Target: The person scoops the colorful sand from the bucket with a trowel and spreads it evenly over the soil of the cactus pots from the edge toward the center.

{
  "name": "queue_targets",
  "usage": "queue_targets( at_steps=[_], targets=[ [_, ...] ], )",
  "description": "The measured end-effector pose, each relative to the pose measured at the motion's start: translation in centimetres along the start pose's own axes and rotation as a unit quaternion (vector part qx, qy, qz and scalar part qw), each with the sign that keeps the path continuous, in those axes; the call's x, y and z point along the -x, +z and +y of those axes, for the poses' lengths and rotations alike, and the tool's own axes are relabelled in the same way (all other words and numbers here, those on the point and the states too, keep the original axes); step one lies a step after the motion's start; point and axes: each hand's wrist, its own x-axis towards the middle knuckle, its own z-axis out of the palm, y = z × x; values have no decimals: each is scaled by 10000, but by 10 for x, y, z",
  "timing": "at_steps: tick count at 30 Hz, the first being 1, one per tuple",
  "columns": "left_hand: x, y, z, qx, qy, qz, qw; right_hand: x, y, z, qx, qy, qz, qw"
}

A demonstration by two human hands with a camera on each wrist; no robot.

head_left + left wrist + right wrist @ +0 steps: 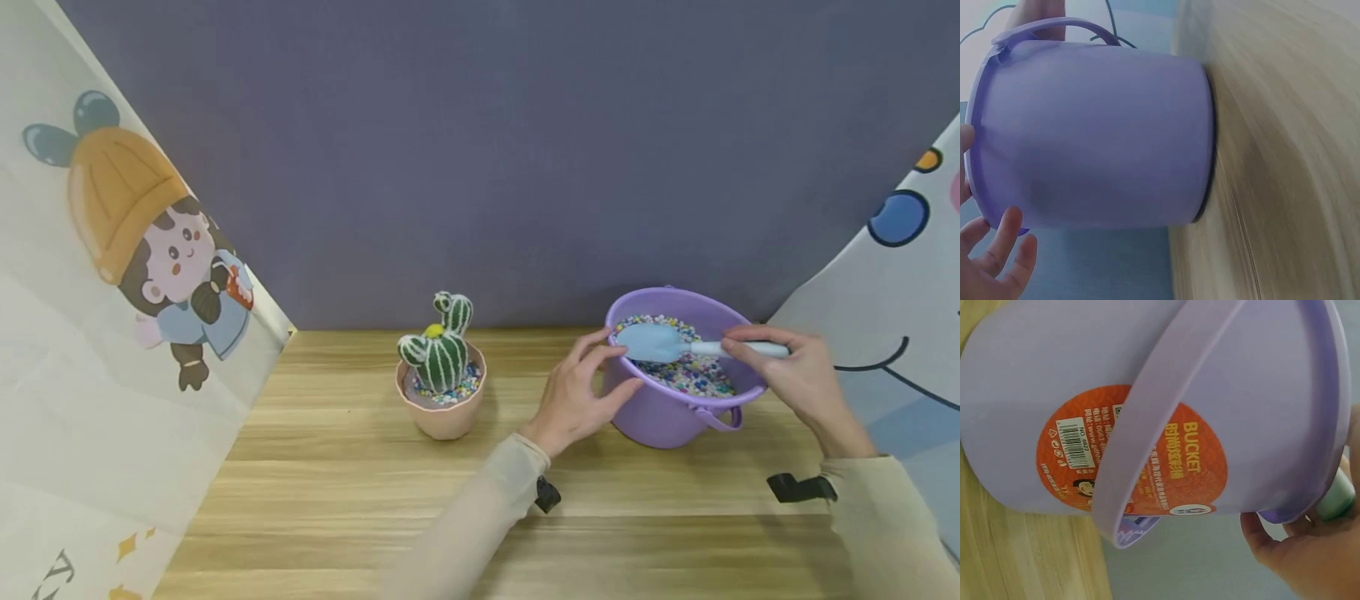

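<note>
A purple bucket (660,417) filled with small multicoloured beads (697,377) stands on the wooden table (337,500) at the right. My left hand (611,367) touches the bucket's left side, the fingers at the rim and the thumb on the wall. In the left wrist view its fingers (1004,250) lie beside the bucket wall (1097,137). My right hand (742,346) pinches the pale handle of a light blue scoop (652,342), whose blade lies over the beads. The right wrist view shows the bucket's orange label (1085,450), its handle, and my right hand (1297,550).
A pink pot (442,417) holding a green knitted cactus (441,350) and beads stands left of the bucket. Cartoon-printed cloth panels hang at the left (112,333) and right (900,275). A purple wall (487,150) closes the table's far edge.
</note>
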Motion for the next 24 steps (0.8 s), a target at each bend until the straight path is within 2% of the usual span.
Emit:
queue_targets(
  at_steps=[7, 10, 13, 16, 19, 21, 24],
  targets=[
    [-4, 0, 0, -85, 15, 2, 10000, -2, -1, 0, -178, -110, 265, 9994],
    [-1, -1, 0, -346, 16, -167, 9993, -4, -2, -1, -278, -137, 509, 9982],
    [2, -4, 2, -582, -38, -459, 9972, -3, -1, -6, -366, 86, 916, 9951],
    [5, -14, 9, -536, -281, -803, 9949, 1, 2, -17, -629, 461, 1506, 9855],
    [11, -32, 14, -418, -471, -977, 9932, 6, 4, -29, -1010, 490, 2073, 9718],
    [17, -45, 13, -249, -550, -873, 9944, 11, 5, -36, -1168, 248, 2261, 9668],
    [26, -66, 9, -42, -528, -588, 9969, 19, 5, -49, -1243, -121, 2303, 9651]
  ],
)
